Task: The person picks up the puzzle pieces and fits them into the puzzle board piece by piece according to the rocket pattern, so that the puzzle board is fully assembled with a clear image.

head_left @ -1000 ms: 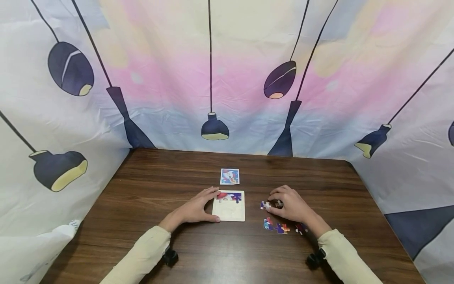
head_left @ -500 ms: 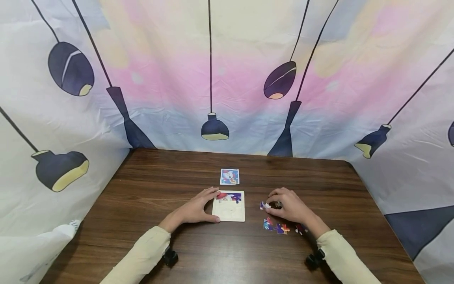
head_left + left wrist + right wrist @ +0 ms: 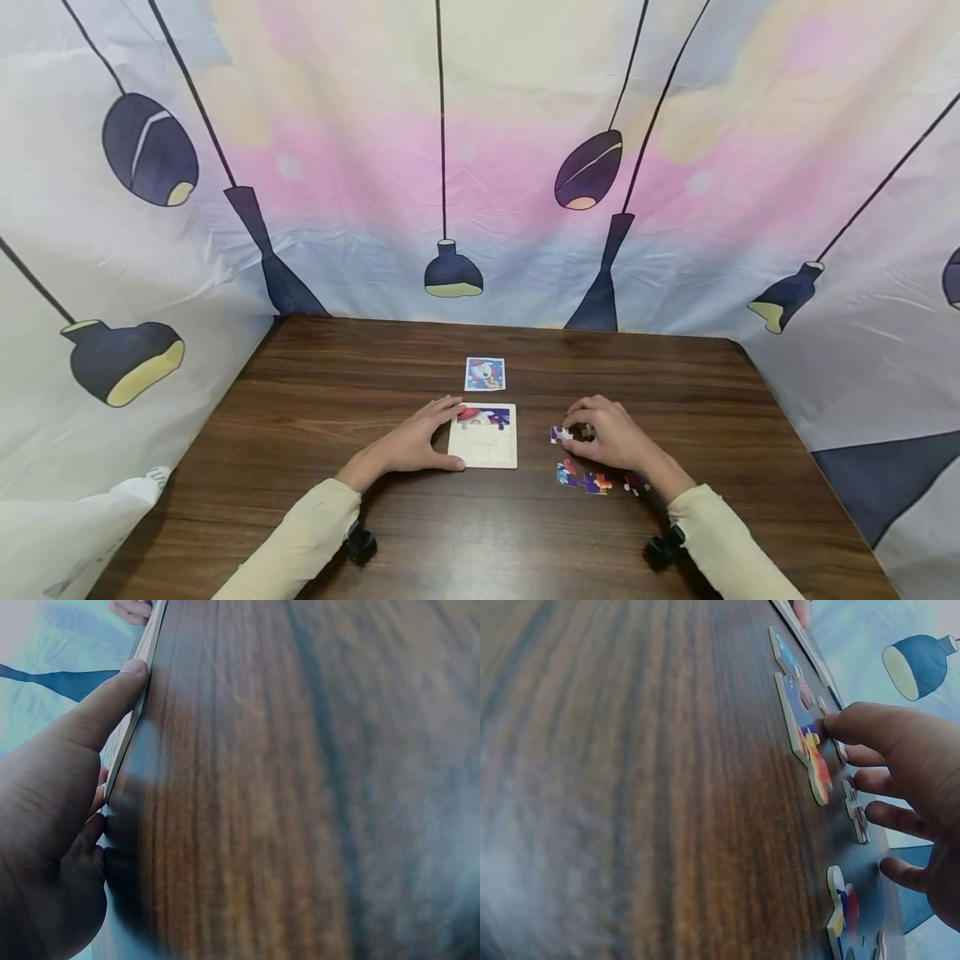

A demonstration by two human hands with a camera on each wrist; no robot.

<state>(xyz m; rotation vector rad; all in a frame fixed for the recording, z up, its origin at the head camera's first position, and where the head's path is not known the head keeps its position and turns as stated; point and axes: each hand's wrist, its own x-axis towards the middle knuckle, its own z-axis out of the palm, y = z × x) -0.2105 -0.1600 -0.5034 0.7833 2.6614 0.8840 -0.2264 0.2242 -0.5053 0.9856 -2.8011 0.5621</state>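
Observation:
My left hand [image 3: 408, 437] lies at the left side of a pale square puzzle tray [image 3: 491, 452], its thumb touching the lower corner and its fingers resting at the upper one. Assembled pieces with a red and purple picture fill the tray's top strip. In the left wrist view, the thumb [image 3: 112, 701] lies straight against the tray's edge. To the right of the tray, my right hand [image 3: 615, 432] pinches a purple and white jigsaw piece [image 3: 558, 434] between thumb and index finger, low at the tabletop. Another piece [image 3: 588, 432] is partly hidden under that hand.
Nearer me lie a blue and red piece [image 3: 567, 474], a purple and orange piece [image 3: 597, 483] and a dark red piece [image 3: 636, 483]. A printed picture card [image 3: 485, 374] sits behind the tray. A patterned curtain [image 3: 360, 275] borders the wooden table [image 3: 337, 358].
My right hand has shifted very slightly left over the purple and white jigsaw piece. The left hand and the tray have stayed in place.

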